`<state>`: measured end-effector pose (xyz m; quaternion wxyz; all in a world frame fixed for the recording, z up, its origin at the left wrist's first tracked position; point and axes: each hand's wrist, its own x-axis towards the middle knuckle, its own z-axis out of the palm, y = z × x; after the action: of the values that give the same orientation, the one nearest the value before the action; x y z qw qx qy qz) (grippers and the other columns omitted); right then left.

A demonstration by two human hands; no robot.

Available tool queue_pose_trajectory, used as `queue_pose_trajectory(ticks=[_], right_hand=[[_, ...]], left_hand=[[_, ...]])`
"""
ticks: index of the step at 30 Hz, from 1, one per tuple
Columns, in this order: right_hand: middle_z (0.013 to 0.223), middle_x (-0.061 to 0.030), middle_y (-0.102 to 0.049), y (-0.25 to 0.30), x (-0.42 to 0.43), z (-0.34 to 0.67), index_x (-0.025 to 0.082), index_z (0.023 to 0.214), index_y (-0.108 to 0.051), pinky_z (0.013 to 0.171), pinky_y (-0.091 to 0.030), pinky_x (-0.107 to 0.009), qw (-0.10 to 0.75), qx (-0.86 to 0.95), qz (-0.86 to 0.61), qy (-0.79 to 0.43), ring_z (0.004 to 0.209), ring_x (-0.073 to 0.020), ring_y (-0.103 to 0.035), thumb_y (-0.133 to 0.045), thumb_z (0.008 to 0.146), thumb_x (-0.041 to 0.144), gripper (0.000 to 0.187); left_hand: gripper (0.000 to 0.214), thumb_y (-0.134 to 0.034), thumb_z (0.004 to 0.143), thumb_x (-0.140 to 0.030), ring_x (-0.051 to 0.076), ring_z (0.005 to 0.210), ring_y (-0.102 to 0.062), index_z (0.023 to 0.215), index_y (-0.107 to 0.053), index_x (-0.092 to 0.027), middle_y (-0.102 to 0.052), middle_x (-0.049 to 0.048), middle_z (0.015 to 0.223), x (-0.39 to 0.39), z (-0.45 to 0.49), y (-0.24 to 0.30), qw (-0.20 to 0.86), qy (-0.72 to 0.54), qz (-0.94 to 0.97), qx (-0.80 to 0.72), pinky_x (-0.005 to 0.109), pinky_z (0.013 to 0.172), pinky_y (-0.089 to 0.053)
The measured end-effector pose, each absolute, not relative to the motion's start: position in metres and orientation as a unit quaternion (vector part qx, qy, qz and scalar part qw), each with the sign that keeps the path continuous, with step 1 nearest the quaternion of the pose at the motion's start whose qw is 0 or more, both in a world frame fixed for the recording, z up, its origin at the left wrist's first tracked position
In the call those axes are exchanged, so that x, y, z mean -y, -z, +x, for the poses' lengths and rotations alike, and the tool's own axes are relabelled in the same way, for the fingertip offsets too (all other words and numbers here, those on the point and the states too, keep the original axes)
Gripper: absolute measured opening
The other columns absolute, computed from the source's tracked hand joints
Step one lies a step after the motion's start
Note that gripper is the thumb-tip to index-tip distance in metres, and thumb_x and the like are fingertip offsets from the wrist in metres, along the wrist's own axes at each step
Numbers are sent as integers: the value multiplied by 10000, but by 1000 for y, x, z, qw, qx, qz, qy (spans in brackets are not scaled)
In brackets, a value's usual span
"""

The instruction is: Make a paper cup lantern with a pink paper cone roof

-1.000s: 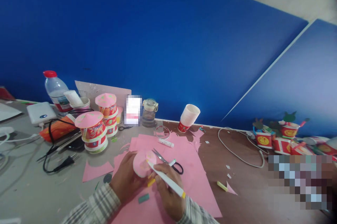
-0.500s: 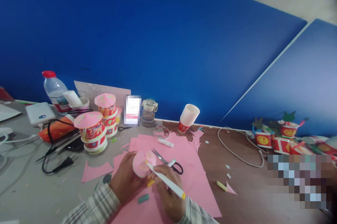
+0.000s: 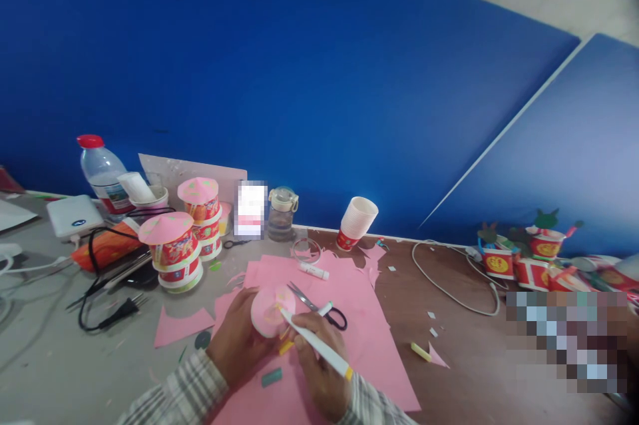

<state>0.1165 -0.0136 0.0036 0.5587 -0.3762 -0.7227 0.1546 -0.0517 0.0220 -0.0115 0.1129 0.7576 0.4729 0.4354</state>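
Observation:
My left hand is closed round the edge of a pink paper disc, which has yellow marks on its face. In my right hand is a white marker with a yellow end, gripped like a pen. Its tip meets the disc near the middle. A small yellow piece shows between the two hands; which hand touches it I cannot tell. Under both hands lie pink paper sheets. Scissors with black handles rest just beyond my right hand, partly over another light marker.
A glue stick lies on the paper's far part. To the left stand decorated paper-cup towers with pink roofs, beside a black plug. Behind are a water bottle and stacked paper cups. A white cable loops at right.
Almost nothing differs. The marker tip stays at the disc, both hands keep their places, and the view has shifted very slightly.

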Motion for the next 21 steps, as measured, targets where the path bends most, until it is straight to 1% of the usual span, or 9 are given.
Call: queue_pose_trajectory(ticks=[4,14,21], right_hand=[[737,7,-701,-1,13,116,228,987,-601,597,-562,-246,554,726,-376,-155,621,-171,-681,-558,800,126,217],[715,16,-696,-1,13,117,221,980,-597,593,-561,-245,549,727,-373,-177,611,-168,-679,-547,797,108,221],[747,3,-700,-5,13,116,220,955,-611,586,-568,-249,551,728,-382,-141,640,-179,-685,-549,803,130,188]], left_hand=[[450,-673,511,-360,257,862,-547,937,-556,-275,-639,34,882,-22,-52,13,114,-435,756,-475,412,727,-504],[454,-667,530,-365,258,879,-533,954,-535,-271,-624,41,907,-21,-52,12,117,-429,756,-480,416,749,-489],[442,-663,533,-384,272,878,-530,942,-544,-266,-624,50,895,-21,-52,12,125,-427,758,-477,434,751,-482]])
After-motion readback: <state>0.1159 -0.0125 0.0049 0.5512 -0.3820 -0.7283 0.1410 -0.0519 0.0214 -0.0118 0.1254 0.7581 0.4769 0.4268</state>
